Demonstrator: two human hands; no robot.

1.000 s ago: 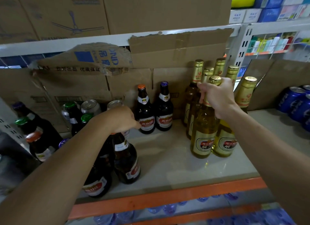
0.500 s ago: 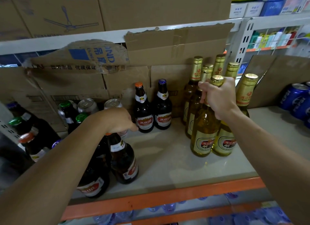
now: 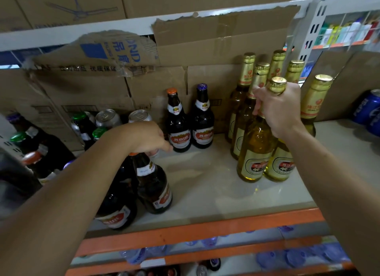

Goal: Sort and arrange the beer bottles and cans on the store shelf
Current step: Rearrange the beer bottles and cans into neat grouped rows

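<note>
Two hands on beer bottles at a store shelf, dark bottles left, golden bottles right.

Nearest, the pale shelf board with its orange front rail (image 3: 205, 193) carries everything. At its front left, the left hand (image 3: 150, 138) is curled over the orange cap of a dark brown glass bottle with a red-and-white label (image 3: 154, 185), grasping its top; the bottle tilts slightly and stands just beside another dark bottle (image 3: 117, 210). To the right, the right hand (image 3: 279, 109) is clenched around the neck of a clear golden-beer bottle with gold foil cap (image 3: 257, 154), which stands at the front of a cluster of like gold-foil bottles (image 3: 244, 84). Farther back, between the hands, two dark bottles (image 3: 190, 123) stand side by side against brown cardboard boxes (image 3: 216, 43). Silver-topped cans (image 3: 107, 118) sit behind the left hand; blue cans (image 3: 367, 109) lie far right.
</note>
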